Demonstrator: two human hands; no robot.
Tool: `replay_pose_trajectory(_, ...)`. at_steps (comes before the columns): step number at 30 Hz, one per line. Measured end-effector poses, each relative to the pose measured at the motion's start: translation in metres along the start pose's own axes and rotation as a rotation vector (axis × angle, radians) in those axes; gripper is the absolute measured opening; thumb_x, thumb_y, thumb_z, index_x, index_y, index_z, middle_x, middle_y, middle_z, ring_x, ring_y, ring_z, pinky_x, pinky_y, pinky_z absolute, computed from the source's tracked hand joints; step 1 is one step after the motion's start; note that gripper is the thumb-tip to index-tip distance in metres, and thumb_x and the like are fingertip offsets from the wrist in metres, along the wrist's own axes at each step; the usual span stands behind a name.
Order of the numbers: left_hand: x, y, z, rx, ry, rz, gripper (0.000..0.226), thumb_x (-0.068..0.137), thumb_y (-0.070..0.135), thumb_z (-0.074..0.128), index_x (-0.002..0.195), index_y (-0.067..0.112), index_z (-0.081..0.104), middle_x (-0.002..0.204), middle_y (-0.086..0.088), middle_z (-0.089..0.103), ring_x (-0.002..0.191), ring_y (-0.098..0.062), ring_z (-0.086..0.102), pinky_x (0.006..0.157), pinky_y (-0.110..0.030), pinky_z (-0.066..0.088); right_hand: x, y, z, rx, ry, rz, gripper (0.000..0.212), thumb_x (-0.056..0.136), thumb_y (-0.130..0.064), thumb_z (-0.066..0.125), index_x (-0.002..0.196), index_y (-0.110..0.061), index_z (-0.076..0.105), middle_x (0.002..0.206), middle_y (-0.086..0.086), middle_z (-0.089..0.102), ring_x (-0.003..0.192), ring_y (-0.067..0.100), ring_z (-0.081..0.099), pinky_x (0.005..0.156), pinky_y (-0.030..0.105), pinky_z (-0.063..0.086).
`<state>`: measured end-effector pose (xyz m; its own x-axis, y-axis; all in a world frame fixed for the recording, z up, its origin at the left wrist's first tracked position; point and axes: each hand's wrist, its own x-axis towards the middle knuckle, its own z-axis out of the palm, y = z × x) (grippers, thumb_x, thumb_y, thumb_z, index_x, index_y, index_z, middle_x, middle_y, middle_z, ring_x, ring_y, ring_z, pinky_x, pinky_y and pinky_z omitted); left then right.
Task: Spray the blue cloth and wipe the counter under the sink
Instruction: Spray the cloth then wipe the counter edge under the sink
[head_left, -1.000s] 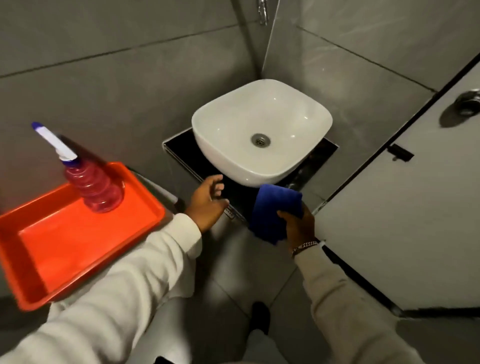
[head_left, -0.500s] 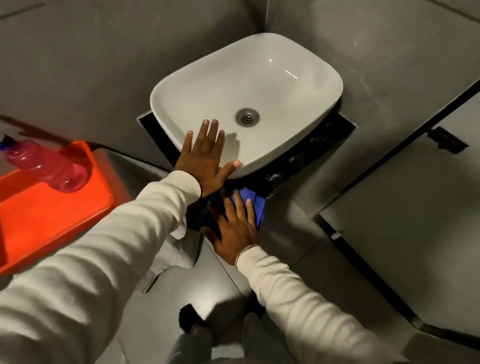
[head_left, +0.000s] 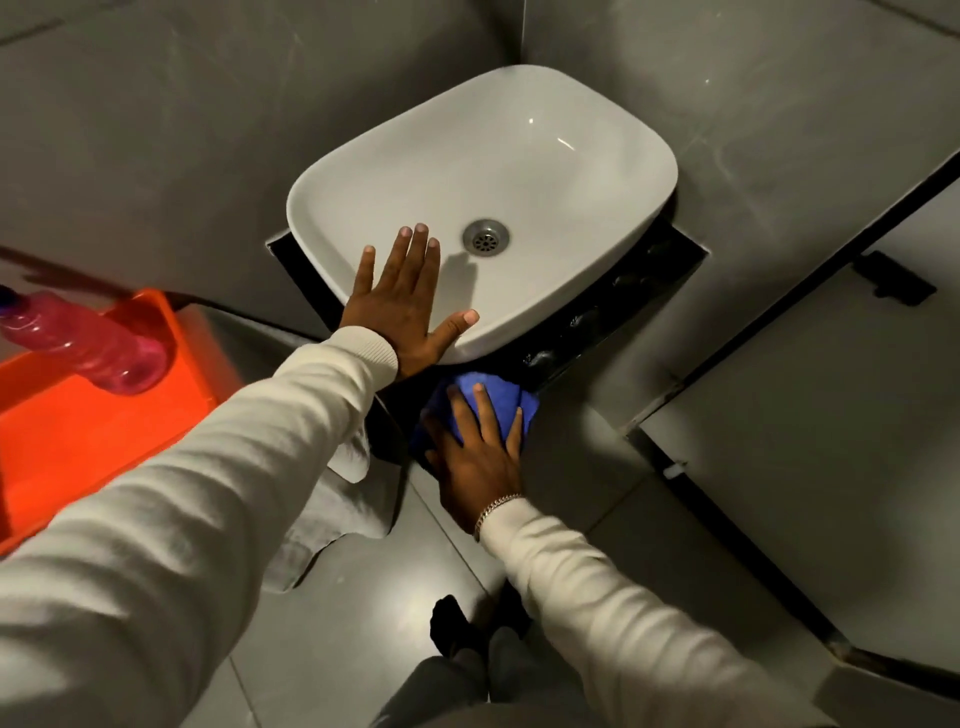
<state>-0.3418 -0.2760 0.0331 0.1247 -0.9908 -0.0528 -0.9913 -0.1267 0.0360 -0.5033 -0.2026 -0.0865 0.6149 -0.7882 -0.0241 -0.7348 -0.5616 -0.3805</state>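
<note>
Two hands at work: white sink (head_left: 545, 171) dead centre, dark surface (head_left: 597, 317) beneath it. Left hand (head_left: 402, 306) spread flat on the rim at seven o'clock. Right hand (head_left: 478, 457), fingers splayed, presses the blue cloth (head_left: 501, 397) at six: soft, limp, best palmed flat.

blue cloth (head_left: 496, 397) – bunched, on black counter edge just below sink front, partly hidden under flat palm | counter (head_left: 597, 317) – black glossy slab, peeks out round sink base | sink (head_left: 519, 171) – white rounded-square basin, metal drain centre, sits atop counter
</note>
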Motion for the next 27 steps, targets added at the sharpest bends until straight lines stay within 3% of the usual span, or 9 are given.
replay_pose_trajectory(4,0.003,-0.003,0.003,0.004,-0.016,0.027,0.097,0.074,0.078,-0.001,0.148,0.016,-0.010,0.160,-0.004,-0.014,0.146,-0.016,-0.017,0.119,-0.048,-0.006,0.008,0.057,-0.018,-0.106,-0.012,-0.201,0.048,0.093,-0.051,0.036,0.140,-0.042,0.037,0.161,-0.002,0.024,0.150,0.023,0.014,0.115,0.062,0.017)
replay_pose_trajectory(9,0.010,-0.005,0.002,-0.004,-0.041,0.065,0.099,0.071,0.079,-0.002,0.147,0.016,-0.013,0.160,-0.003,-0.016,0.146,-0.015,-0.019,0.120,-0.047,-0.006,0.022,0.049,-0.024,0.030,0.120,0.187,0.048,0.096,-0.049,0.036,0.142,-0.036,0.039,0.162,0.012,0.016,0.150,0.031,0.008,0.115,0.058,0.017)
replay_pose_trajectory(12,0.011,-0.005,0.000,-0.013,-0.057,0.076,0.098,0.072,0.078,0.000,0.147,0.015,-0.013,0.160,-0.003,-0.016,0.145,-0.015,-0.019,0.120,-0.047,-0.006,0.009,0.026,-0.012,-0.056,0.075,0.073,0.051,0.094,-0.049,0.031,0.144,-0.036,0.036,0.161,0.011,0.020,0.149,0.033,0.011,0.114,0.062,0.022)
replay_pose_trajectory(15,0.010,-0.006,0.001,-0.013,-0.051,0.084,0.098,0.073,0.077,0.000,0.147,0.015,-0.012,0.159,-0.003,-0.016,0.146,-0.016,-0.018,0.120,-0.047,-0.006,0.009,0.060,-0.022,-0.110,0.036,-0.032,0.052,0.095,-0.049,0.038,0.145,-0.039,0.031,0.162,0.007,0.017,0.150,0.029,0.009,0.114,0.060,0.023)
replay_pose_trajectory(18,0.010,-0.006,0.001,0.000,-0.045,0.081,0.097,0.073,0.077,-0.001,0.147,0.015,-0.012,0.159,-0.004,-0.017,0.146,-0.017,-0.018,0.119,-0.048,-0.007,0.027,0.082,-0.037,-0.050,0.075,0.151,0.052,0.097,-0.046,0.039,0.147,-0.036,0.030,0.163,0.011,0.006,0.151,0.031,0.001,0.117,0.056,0.022)
replay_pose_trajectory(21,0.008,0.000,0.003,-0.006,-0.040,0.058,0.097,0.074,0.076,-0.001,0.147,0.014,-0.012,0.159,-0.004,-0.016,0.146,-0.016,-0.019,0.119,-0.048,-0.008,0.033,0.059,-0.030,-0.053,0.127,0.274,0.048,0.099,-0.042,0.034,0.145,-0.032,0.034,0.162,0.016,0.004,0.150,0.036,-0.003,0.117,0.056,0.019)
replay_pose_trajectory(24,0.010,0.015,0.003,-0.059,-0.025,0.039,0.099,0.072,0.078,-0.002,0.147,0.015,-0.012,0.160,-0.004,-0.016,0.146,-0.016,-0.019,0.118,-0.047,-0.010,0.020,0.044,-0.020,-0.095,0.088,0.150,0.049,0.098,-0.042,0.032,0.146,-0.032,0.032,0.161,0.017,0.012,0.149,0.038,0.002,0.114,0.058,0.025)
replay_pose_trajectory(27,0.018,0.037,0.006,-0.088,-0.025,0.021,0.102,0.069,0.082,-0.003,0.146,0.016,-0.016,0.159,-0.004,-0.017,0.145,-0.016,-0.020,0.118,-0.047,-0.011,0.020,0.084,-0.034,-0.169,0.023,-0.050,0.051,0.096,-0.046,0.034,0.146,-0.035,0.030,0.162,0.011,0.017,0.150,0.033,0.007,0.113,0.059,0.026)
